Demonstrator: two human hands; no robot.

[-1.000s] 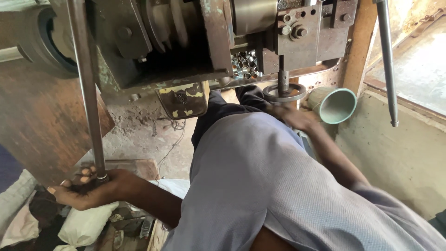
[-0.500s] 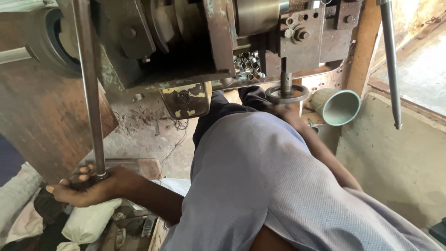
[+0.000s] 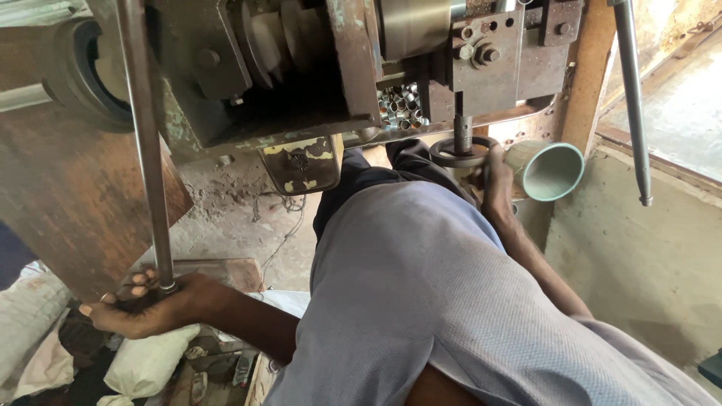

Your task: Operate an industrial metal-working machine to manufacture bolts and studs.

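My left hand is closed around the lower end of a long steel lever rod that comes down from a heavy, worn metal machine. On the right, my right hand grips the rim of a small dark handwheel on a vertical spindle under the machine. My grey shirt fills the middle of the view and hides my lap. A heap of small shiny metal rings lies inside the machine, just left of the spindle.
A pale green funnel-shaped cup sits right of the handwheel. A second steel rod hangs at the far right beside a concrete wall. White sacks and scrap lie on the dusty floor at lower left, below a rusty plate.
My right hand has shifted on the handwheel, from its front to its right side. The left hand stays on the lever rod. The view has drifted slightly.
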